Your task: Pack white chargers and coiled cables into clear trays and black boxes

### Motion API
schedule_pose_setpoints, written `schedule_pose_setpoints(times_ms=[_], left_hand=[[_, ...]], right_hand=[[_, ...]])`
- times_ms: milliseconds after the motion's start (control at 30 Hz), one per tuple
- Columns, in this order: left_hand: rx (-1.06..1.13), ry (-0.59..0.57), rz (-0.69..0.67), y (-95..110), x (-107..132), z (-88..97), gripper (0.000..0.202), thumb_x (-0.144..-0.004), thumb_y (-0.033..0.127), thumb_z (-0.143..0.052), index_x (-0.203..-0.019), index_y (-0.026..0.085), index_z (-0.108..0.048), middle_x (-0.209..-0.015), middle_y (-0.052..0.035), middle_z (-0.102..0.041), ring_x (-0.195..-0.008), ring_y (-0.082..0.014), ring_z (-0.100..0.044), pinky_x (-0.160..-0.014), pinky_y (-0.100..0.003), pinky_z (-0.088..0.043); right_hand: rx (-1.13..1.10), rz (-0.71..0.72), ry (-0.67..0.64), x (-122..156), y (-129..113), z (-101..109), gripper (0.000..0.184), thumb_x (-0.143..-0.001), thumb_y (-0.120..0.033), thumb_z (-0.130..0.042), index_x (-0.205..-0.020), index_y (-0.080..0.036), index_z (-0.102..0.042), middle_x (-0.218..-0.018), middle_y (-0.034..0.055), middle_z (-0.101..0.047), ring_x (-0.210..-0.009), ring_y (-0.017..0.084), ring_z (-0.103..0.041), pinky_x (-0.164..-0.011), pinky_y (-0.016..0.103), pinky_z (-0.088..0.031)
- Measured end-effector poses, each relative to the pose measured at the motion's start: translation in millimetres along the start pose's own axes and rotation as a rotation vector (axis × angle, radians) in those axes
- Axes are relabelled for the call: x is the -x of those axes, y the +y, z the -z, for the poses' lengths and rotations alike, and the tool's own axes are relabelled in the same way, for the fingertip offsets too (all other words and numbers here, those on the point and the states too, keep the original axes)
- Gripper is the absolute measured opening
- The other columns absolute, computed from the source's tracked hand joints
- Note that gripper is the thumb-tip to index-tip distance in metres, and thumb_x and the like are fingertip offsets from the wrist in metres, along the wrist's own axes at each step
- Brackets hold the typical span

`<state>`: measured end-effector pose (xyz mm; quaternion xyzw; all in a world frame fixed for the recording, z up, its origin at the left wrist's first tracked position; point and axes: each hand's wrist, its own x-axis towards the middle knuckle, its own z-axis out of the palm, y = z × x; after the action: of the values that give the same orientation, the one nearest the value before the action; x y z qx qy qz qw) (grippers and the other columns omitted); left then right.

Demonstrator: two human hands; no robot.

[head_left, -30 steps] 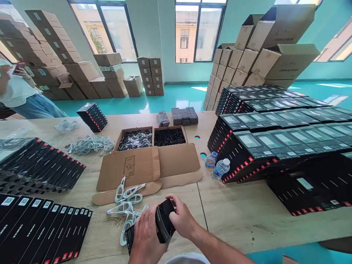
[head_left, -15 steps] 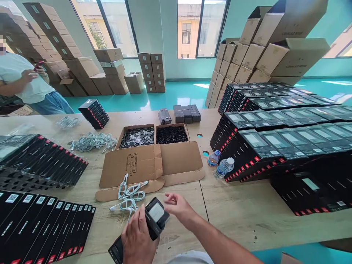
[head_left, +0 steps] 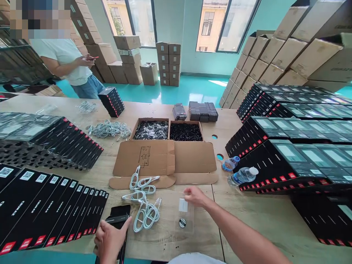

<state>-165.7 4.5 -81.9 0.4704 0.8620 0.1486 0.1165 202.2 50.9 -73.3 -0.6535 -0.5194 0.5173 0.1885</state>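
My left hand (head_left: 111, 238) is wrapped around a narrow black box (head_left: 120, 223) at the near edge of the table, thumb on its right side. My right hand (head_left: 195, 196) has its fingers pinched at the upper edge of a clear plastic tray (head_left: 189, 224) lying flat on the wood. In that tray are a white rectangular piece (head_left: 183, 205) and a round black-and-white disc (head_left: 182, 223). Between my hands lies a coiled white cable (head_left: 147, 216), with more white cables (head_left: 141, 187) just beyond it, partly over a cardboard flap.
Rows of black boxes stand at left (head_left: 49, 205) and right (head_left: 275, 161). An open carton (head_left: 148, 157) holds discs and small black parts. Two water bottles (head_left: 242, 176) lie tilted by the right stack. Across the table a person (head_left: 71, 66) holds a phone.
The black box has moved left and down with my left hand. The clear tray now lies on the table under my right hand, and another cable coil lies nearby. The view has shifted left.
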Motion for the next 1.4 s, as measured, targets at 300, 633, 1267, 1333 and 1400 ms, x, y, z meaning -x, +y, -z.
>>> schedule_pose_setpoints(times_ms=[300, 633, 1267, 1333, 1400], left_hand=[[0.1, -0.075, -0.394, 34.6, 31.5, -3.1, 0.037, -0.09, 0.038, -0.052, -0.118, 0.019, -0.066, -0.129, -0.0173, -0.064, -0.122, -0.037, -0.058, -0.1, -0.053, -0.045], [0.553, -0.691, -0.301, 98.0, 52.2, 22.7, 0.044, -0.088, 0.064, -0.05, -0.079, 0.023, -0.062, -0.07, -0.0032, -0.067, -0.064, -0.0226, -0.066, -0.057, -0.032, -0.051], [1.138, -1.167, 0.133, 192.6, 121.2, 60.5, 0.058, -0.058, 0.058, -0.089, -0.064, 0.019, -0.047, -0.06, 0.0012, -0.064, -0.044, -0.0039, -0.044, -0.038, -0.013, -0.021], [1.117, -1.174, 0.133, 195.9, 123.2, 63.1, 0.057, -0.06, 0.058, -0.088, -0.064, 0.02, -0.046, -0.058, 0.0019, -0.062, -0.042, -0.0026, -0.041, -0.038, -0.013, -0.018], [1.098, -1.209, 0.155, 196.9, 124.3, 67.5, 0.058, -0.061, 0.059, -0.087, -0.064, 0.02, -0.044, -0.057, 0.0024, -0.061, -0.04, -0.0017, -0.038, -0.037, -0.013, -0.015]], right_hand=[[0.381, 0.367, -0.171, -40.1, -65.8, -96.7, 0.021, -0.075, -0.005, -0.069, -0.089, -0.019, -0.076, -0.128, 0.0136, -0.065, -0.125, 0.03, -0.051, -0.105, 0.046, -0.037], [-0.06, 0.302, -0.253, -17.3, -71.2, -41.1, 0.016, -0.09, -0.027, -0.061, -0.102, -0.018, -0.066, -0.076, -0.0006, -0.07, -0.062, 0.012, -0.067, -0.06, 0.023, -0.052], [-0.278, 0.168, 0.004, 92.5, -58.6, 31.4, 0.026, -0.069, -0.022, -0.072, -0.048, -0.02, -0.057, -0.038, -0.007, -0.047, -0.042, 0.009, -0.042, -0.05, 0.022, -0.032], [-0.191, 0.258, 0.005, 101.5, -63.6, 36.4, 0.022, -0.066, -0.014, -0.071, -0.048, -0.021, -0.06, -0.04, -0.0076, -0.047, -0.047, 0.01, -0.04, -0.055, 0.024, -0.031], [-0.091, 0.392, 0.055, 108.9, -69.7, 38.2, 0.02, -0.074, -0.014, -0.065, -0.055, -0.021, -0.065, -0.049, -0.0058, -0.054, -0.054, 0.011, -0.043, -0.058, 0.024, -0.031]])
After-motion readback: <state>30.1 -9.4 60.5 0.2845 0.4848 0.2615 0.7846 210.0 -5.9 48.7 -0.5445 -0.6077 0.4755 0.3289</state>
